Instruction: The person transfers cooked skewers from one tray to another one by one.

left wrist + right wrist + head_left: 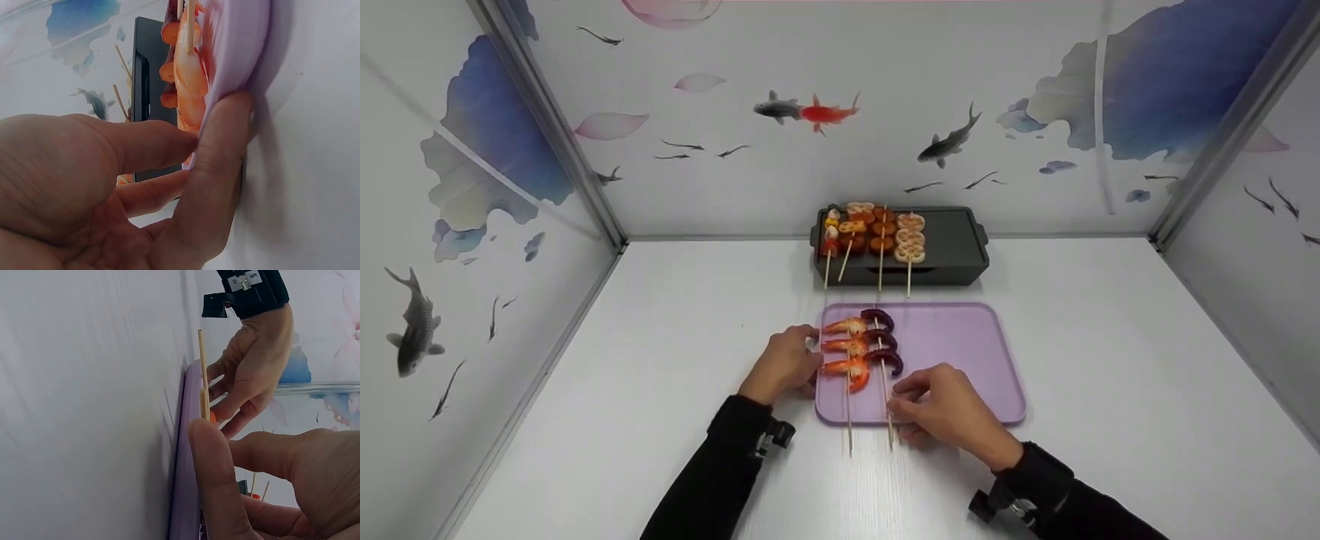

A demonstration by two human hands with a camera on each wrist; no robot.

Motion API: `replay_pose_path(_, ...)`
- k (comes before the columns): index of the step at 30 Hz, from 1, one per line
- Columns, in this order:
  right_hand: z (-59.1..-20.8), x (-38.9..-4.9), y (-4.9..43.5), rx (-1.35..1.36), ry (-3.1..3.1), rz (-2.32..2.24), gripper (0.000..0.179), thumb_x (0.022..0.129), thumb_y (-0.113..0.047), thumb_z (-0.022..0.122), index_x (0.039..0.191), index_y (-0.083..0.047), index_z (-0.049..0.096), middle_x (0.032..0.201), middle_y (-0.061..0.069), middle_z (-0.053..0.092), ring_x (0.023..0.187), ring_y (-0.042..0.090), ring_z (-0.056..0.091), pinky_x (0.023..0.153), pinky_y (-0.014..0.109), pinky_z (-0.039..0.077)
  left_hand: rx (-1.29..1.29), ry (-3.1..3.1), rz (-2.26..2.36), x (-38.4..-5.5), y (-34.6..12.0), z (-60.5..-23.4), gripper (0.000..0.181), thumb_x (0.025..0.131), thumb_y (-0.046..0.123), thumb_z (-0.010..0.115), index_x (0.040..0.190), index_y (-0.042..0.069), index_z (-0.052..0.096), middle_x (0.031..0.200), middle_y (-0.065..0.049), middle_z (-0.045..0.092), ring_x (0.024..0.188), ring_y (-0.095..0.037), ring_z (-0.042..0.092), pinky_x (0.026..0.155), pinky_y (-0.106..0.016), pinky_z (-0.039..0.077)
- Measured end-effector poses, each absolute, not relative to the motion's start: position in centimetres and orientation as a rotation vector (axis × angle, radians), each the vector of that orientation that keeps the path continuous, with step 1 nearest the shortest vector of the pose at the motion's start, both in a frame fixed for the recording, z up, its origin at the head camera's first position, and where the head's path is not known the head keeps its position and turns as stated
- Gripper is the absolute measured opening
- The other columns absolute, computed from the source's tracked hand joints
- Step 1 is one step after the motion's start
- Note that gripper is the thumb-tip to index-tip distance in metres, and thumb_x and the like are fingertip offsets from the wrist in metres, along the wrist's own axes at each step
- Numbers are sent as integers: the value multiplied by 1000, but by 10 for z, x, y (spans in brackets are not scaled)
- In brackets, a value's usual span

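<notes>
A pink-purple tray point(952, 352) lies on the table, carrying two skewers on its left half. One is a shrimp skewer point(849, 346) with orange shrimps; beside it is a skewer of dark purple octopus tentacles point(883, 341). Both sticks stick out past the tray's front edge. My left hand point(787, 364) pinches the tray's left rim, thumb above and a finger underneath, as the left wrist view point(202, 152) shows. With thumb and forefinger, my right hand point(949, 409) pinches the tentacle skewer's stick near the tray's front edge.
Behind the tray stands a black grill point(949, 247). Several skewers lie across it, among them lotus root slices point(910, 238), brown round pieces point(883, 229) and a mixed vegetable skewer point(831, 232). White walls with painted fish enclose the table point(1110, 360).
</notes>
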State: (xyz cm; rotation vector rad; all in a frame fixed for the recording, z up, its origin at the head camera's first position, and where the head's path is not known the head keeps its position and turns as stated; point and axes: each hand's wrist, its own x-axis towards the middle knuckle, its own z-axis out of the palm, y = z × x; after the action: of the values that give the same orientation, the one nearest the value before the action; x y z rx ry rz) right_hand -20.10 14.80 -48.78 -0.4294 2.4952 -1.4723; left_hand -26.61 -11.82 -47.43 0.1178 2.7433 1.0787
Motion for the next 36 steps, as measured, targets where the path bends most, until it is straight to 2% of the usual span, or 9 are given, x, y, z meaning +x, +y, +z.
replay_pose_path(6,-485,-204,152,-409,2459,-1547,27,92,-17,76,110,2,74,85,12,72,60,24,72,54,38,61,99,2731,1082,-266,-118,-474,47,94,13,64,140,2,56,90,-8,67,77,-17,66,69,-31,57)
replay_pose_path(13,-483,-209,156,-393,2497,-1546,28,92,-20,77,111,-1,73,86,16,72,57,24,70,50,37,59,97,2685,1170,-266,-120,-475,49,94,9,62,141,0,54,87,-9,68,70,-20,69,56,-31,57)
replay_pose_path(18,-481,-213,160,-397,2592,-1489,29,92,-25,77,112,-4,73,83,8,72,59,25,70,48,31,56,77,2667,1175,-266,-119,-475,48,95,9,62,141,1,54,87,-9,67,67,-21,70,52,-32,58)
replay_pose_path(25,-476,-220,168,-372,2592,-1544,45,91,-34,78,122,-3,69,93,6,71,67,28,72,55,38,60,67,2656,1179,-269,-120,-473,49,94,9,62,142,2,54,86,-9,68,65,-21,69,53,-35,59)
replay_pose_path(30,-473,-226,174,-379,2659,-1546,48,90,-35,79,126,-5,67,94,5,72,72,26,73,61,33,60,70,2676,1156,-268,-120,-474,47,95,9,62,141,2,55,85,-8,68,67,-20,68,52,-32,58)
replay_pose_path(36,-473,-229,180,-322,2721,-1508,50,87,-38,81,129,-15,65,99,5,70,80,21,72,66,31,60,93,2710,1126,-266,-119,-476,46,95,11,63,140,1,56,88,-8,68,70,-17,67,55,-29,56)
